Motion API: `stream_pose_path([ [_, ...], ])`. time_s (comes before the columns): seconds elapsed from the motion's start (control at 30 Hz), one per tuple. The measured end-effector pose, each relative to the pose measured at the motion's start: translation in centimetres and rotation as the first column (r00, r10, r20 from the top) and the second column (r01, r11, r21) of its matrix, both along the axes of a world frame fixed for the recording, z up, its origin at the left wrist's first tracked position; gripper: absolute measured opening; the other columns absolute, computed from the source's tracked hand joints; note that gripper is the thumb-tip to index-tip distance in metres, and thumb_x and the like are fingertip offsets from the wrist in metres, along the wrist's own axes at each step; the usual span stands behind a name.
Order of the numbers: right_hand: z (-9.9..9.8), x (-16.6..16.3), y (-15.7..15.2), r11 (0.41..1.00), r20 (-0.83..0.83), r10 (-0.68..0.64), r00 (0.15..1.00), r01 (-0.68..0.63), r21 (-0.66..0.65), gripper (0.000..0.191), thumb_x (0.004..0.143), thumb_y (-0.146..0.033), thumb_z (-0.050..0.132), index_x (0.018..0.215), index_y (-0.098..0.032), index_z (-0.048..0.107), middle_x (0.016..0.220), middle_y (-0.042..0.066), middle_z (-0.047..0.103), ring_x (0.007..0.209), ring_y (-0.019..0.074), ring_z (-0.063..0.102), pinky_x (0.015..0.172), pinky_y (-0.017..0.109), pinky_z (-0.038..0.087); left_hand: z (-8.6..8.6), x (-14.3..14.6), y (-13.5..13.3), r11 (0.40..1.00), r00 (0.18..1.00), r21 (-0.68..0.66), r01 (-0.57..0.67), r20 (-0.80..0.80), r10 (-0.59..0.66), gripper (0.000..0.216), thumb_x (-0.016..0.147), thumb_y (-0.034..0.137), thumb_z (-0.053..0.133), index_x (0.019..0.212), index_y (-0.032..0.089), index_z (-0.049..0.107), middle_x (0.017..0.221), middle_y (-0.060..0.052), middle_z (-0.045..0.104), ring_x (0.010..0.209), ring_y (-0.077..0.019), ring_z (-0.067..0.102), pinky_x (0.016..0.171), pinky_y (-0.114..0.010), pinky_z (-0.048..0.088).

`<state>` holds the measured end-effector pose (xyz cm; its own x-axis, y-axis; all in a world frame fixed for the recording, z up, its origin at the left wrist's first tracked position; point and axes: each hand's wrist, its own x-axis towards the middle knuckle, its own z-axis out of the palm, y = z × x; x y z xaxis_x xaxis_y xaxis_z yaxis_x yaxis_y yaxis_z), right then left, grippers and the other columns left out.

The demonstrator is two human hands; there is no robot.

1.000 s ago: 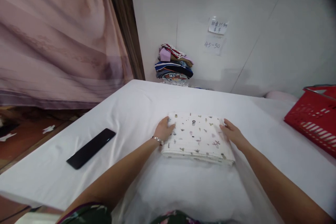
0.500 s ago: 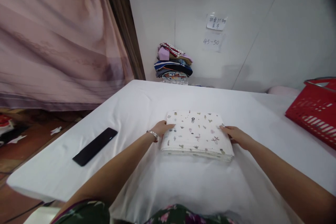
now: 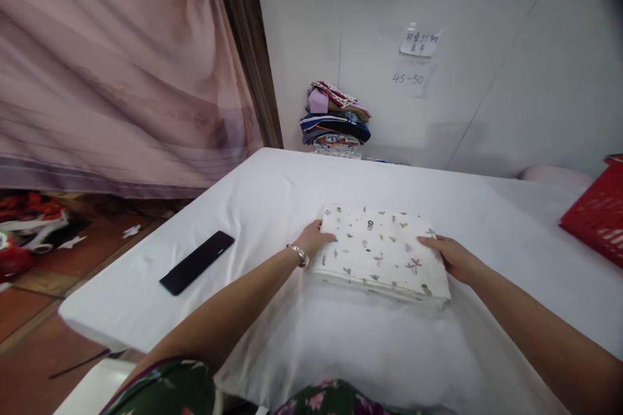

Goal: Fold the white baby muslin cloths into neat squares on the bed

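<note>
A folded white cloth [image 3: 382, 253] with small printed figures lies on the white-covered table [image 3: 272, 207] in front of me. My left hand [image 3: 316, 238] grips its left edge, fingers tucked under the fold, a bracelet on the wrist. My right hand [image 3: 450, 256] grips the right edge, thumb on top and fingers hidden beneath. The cloth rests flat between both hands.
A black phone [image 3: 197, 262] lies on the table to the left. A pile of folded clothes [image 3: 335, 120] stands against the back wall under two paper notes [image 3: 419, 42]. A red basket [image 3: 598, 214] sits at the right edge. A pink curtain [image 3: 111, 71] hangs at left.
Both hands slid from resting on top of the cloth to gripping its side edges. The view has shifted slightly to the left, so the basket sits nearer the frame's edge.
</note>
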<state>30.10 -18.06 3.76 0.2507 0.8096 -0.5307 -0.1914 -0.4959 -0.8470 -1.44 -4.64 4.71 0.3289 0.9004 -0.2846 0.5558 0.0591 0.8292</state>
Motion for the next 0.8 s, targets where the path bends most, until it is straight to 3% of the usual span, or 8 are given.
stream_pose_path([
  [0.17, 1.3, -0.7, 1.4, 0.962, 0.071, -0.222, 0.973, 0.206, 0.181, 0.042, 0.068, -0.028, 0.072, 0.105, -0.015, 0.055, 0.099, 0.013, 0.067, 0.079, 0.0236, 0.066, 0.063, 0.031, 0.056, 3.8, 0.8, 4.1, 0.975, 0.996, 0.202, 0.089, -0.02, -0.086, 0.043, 0.062, 0.023, 0.068, 0.104, 0.014, 0.061, 0.102, -0.006, 0.066, 0.093, -0.0225, 0.06, 0.077, -0.027, 0.046],
  [0.27, 1.4, -1.3, 3.3, 0.909, 0.07, -0.343, 0.937, 0.313, 0.276, 0.055, 0.07, -0.025, 0.07, 0.119, -0.015, 0.047, 0.107, 0.013, 0.064, 0.078, 0.0207, 0.066, 0.063, 0.029, 0.056, 5.1, 1.3, 7.2, 0.987, 0.998, 0.151, 0.047, 0.039, -0.053, 0.052, 0.061, 0.027, 0.071, 0.11, 0.013, 0.059, 0.103, -0.007, 0.066, 0.091, -0.0225, 0.061, 0.076, -0.026, 0.046],
  [0.33, 0.9, -1.9, 4.5, 0.913, 0.075, -0.356, 0.931, 0.33, 0.242, 0.069, 0.07, -0.024, 0.07, 0.13, -0.016, 0.036, 0.115, 0.014, 0.06, 0.08, 0.0196, 0.065, 0.064, 0.028, 0.056, 4.5, 1.5, 8.6, 0.994, 0.999, 0.097, -0.047, 0.024, 0.045, 0.058, 0.06, 0.029, 0.073, 0.114, 0.014, 0.057, 0.11, -0.009, 0.063, 0.097, -0.0235, 0.059, 0.08, -0.026, 0.044],
  [0.43, -0.2, -2.6, 5.1, 0.948, 0.104, -0.305, 0.947, 0.291, 0.13, 0.087, 0.069, -0.028, 0.072, 0.139, -0.017, 0.022, 0.122, 0.016, 0.055, 0.082, 0.0204, 0.065, 0.062, 0.028, 0.056, 2.0, 1.2, 9.4, 0.985, 0.986, 0.048, -0.164, -0.032, 0.166, 0.047, 0.064, 0.033, 0.07, 0.106, 0.014, 0.061, 0.116, -0.012, 0.06, 0.11, -0.0268, 0.052, 0.088, -0.029, 0.04],
  [0.6, -0.6, -2.8, 3.2, 0.987, 0.183, -0.16, 0.97, 0.154, 0.047, 0.105, 0.067, -0.045, 0.072, 0.144, -0.024, 0.003, 0.118, 0.015, 0.058, 0.079, 0.0225, 0.065, 0.06, 0.033, 0.056, -1.6, -0.9, 8.8, 0.986, 0.985, -0.021, -0.163, 0.061, 0.164, 0.033, 0.079, 0.039, 0.055, 0.1, 0.016, 0.064, 0.111, -0.009, 0.064, 0.104, -0.0205, 0.056, 0.081, -0.024, 0.044],
  [0.8, 0.5, -4.0, 1.4, 0.996, 0.247, -0.087, 0.965, 0.091, -0.004, 0.104, 0.067, -0.047, 0.071, 0.144, -0.025, 0.004, 0.102, 0.011, 0.066, 0.067, 0.0192, 0.064, 0.058, 0.031, 0.055, -1.7, -2.5, 7.2, 0.985, 0.979, -0.086, -0.15, 0.125, 0.161, 0.035, 0.081, 0.035, 0.054, 0.107, 0.012, 0.06, 0.11, -0.011, 0.064, 0.091, -0.0177, 0.061, 0.067, -0.021, 0.049],
])
